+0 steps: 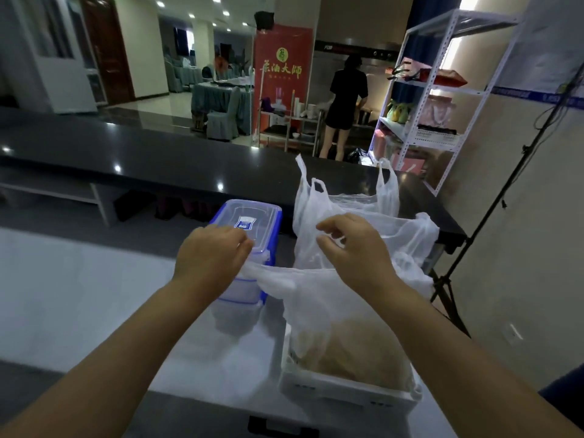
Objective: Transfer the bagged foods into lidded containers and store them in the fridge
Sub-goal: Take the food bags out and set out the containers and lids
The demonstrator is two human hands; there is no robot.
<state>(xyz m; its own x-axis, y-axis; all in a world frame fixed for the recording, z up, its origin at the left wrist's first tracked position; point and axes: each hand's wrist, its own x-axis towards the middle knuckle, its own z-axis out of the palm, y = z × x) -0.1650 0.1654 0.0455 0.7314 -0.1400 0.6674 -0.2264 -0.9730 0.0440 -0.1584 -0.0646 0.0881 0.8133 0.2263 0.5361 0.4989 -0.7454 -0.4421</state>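
Bagged food (354,349) sits in an open white container (341,396), directly below both grips. Left hand (211,254) pinches one bag edge; right hand (354,248) pinches the opposite edge, mouth stretched crosswise between them.

A single wide-angle camera sat on the person's head, looking forward and down along both forearms. It hung close over the near edge of the pale worktop (94,295), with the dark counter (158,153) beyond and a dim hall farther back. Straight lines bowed toward the frame's edges.
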